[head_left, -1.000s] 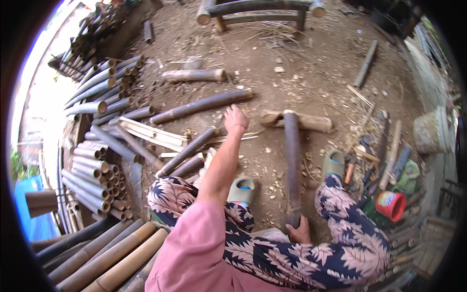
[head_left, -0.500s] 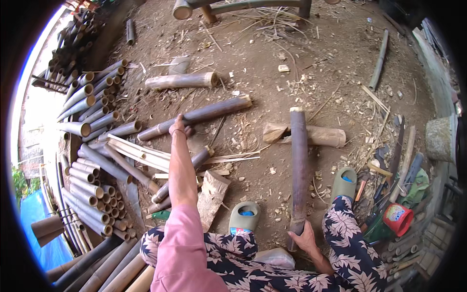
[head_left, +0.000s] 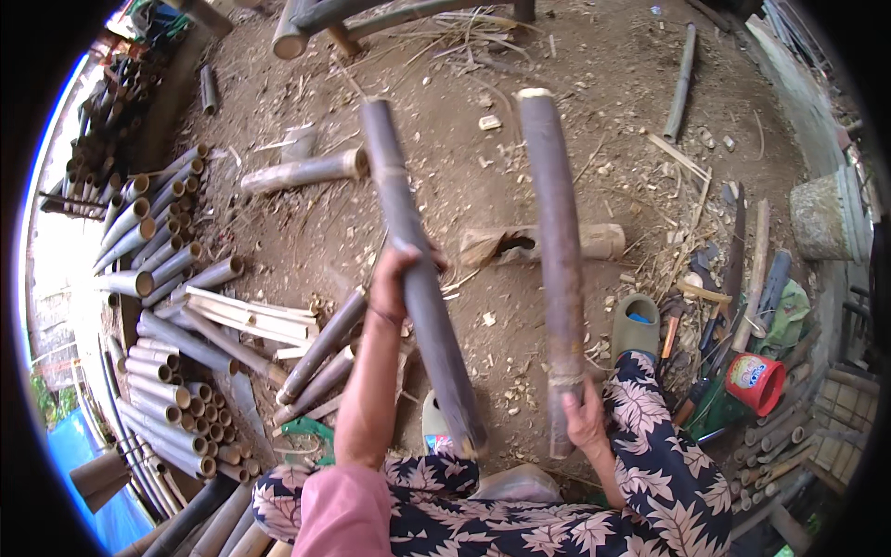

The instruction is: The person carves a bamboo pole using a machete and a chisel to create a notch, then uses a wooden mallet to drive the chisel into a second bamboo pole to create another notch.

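Observation:
My left hand (head_left: 393, 278) grips a dark bamboo pole (head_left: 416, 269) near its middle. That pole is lifted off the ground and slants from the upper left down toward my lap. In my right hand (head_left: 585, 418) is the lower end of a second bamboo pole (head_left: 554, 232), purplish brown, its pale cut end pointing away from me. It passes above a short notched bamboo piece (head_left: 603, 241) that lies crosswise on the dirt. Both hands are closed around their poles, which stand apart from each other.
Cut bamboo tubes (head_left: 167, 390) are stacked along the left. Split pale strips (head_left: 246, 316) and a loose bamboo length (head_left: 306, 170) lie nearer. At right are hand tools (head_left: 710, 325), a red bucket (head_left: 756, 382) and a grey bucket (head_left: 821, 218). A bamboo frame (head_left: 408, 23) stands ahead.
My left hand has picked its bamboo pole up from the ground at left and swung it inward, nearly lengthwise. The pole in my right hand has risen slightly. The view has shifted a little.

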Motion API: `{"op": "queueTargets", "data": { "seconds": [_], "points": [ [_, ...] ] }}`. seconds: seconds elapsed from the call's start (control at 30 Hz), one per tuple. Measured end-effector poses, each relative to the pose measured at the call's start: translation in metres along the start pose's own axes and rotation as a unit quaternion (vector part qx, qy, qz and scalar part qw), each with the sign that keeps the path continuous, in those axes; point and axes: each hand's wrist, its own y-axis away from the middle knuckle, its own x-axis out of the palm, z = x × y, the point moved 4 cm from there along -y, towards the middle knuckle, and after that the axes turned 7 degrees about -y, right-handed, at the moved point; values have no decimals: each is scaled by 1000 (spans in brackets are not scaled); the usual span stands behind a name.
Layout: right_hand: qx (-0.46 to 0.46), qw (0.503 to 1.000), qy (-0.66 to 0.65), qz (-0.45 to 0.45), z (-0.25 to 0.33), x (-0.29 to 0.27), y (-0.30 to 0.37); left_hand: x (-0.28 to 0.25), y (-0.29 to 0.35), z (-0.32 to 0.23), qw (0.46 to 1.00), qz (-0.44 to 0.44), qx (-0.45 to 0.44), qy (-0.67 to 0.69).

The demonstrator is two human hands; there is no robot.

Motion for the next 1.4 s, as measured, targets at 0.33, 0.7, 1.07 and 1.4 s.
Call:
{"op": "queueTargets", "data": {
  "seconds": [0.33, 0.7, 1.07, 1.4],
  "points": [
    [-53, 999, 1, 13, -18, -12, 11, 126, 49, 71, 960, 174, -72, 207],
    [-44, 998, 40, 10, -24, -9, 21, 119, 63, 99, 973, 173, -84, 128],
    [-10, 999, 19, 40, -19, -11, 25, 125, 80, 76, 977, 208, 14, -31],
    [-24, 1000, 12, 8, -13, -11, 25, 131, 83, 80, 978, 207, 13, -15]
  ]
}}
